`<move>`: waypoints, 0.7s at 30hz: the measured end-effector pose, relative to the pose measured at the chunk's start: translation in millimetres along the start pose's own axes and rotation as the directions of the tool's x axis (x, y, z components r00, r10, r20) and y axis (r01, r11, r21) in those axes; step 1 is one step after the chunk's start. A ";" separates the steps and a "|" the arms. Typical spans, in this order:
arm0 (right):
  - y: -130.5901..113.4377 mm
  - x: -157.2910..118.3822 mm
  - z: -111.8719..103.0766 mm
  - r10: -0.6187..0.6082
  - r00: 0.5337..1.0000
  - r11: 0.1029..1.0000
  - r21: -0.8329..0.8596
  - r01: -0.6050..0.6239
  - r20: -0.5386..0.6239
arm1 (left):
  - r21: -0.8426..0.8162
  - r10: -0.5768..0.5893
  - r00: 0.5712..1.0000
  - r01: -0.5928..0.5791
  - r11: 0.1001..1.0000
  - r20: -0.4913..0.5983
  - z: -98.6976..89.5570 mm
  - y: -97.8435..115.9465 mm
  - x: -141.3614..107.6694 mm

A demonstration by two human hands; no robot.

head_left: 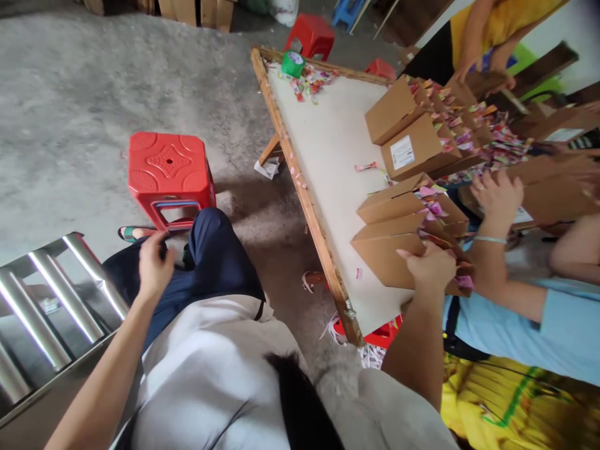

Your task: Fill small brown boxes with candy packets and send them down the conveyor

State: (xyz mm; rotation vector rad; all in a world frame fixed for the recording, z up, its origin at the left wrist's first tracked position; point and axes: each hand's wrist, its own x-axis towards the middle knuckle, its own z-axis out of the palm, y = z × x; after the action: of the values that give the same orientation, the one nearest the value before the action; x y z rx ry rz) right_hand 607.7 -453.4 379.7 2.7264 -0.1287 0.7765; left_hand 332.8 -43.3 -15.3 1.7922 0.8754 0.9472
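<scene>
My right hand [429, 267] grips the upper edge of a brown cardboard box [387, 253] at the near end of the white-topped table [323, 150]. Small pink wrapped packets [432, 206] stick out of the box just behind it. My left hand [156, 262] hangs over my dark trousers, away from the table, with its fingers curled; whether anything small is in them is hidden. More open boxes [412, 150], one with a white label, stand farther along the table, filled with colourful packets.
A red stool [169, 165] stands on the concrete floor ahead. Metal rollers [60, 294] run along my left. Green tape [293, 64] and loose packets lie at the table's far corner. A person in light blue [525, 319] handles boxes at the right; another in yellow [501, 25] stands beyond.
</scene>
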 end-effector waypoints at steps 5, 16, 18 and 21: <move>5.4 -28.0 -18.0 -0.081 0.990 0.977 0.185 0.102 -0.116 | -0.385 0.035 0.840 0.211 0.899 0.541 67.3 92.0 3.6; -111.2 -164.0 -101.5 -0.861 0.252 0.164 0.228 0.960 -0.442 | -0.384 0.087 0.394 0.916 -0.117 0.915 101.6 199.4 -4.8; -150.4 -189.2 -104.2 -0.901 0.117 0.041 0.187 0.981 -0.418 | -0.533 -0.155 0.512 0.831 -0.157 0.845 76.5 164.8 -5.0; -210.4 -235.2 -102.1 -0.896 -0.085 -0.185 0.191 0.964 -0.436 | -0.743 -0.560 0.586 0.665 -0.080 0.585 22.3 99.6 -18.1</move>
State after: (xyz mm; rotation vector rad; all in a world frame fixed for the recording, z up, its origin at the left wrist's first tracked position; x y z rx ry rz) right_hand 391.9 -220.8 282.8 1.9537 2.2263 0.4201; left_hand 360.8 -101.7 65.7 0.1790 0.6706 0.4691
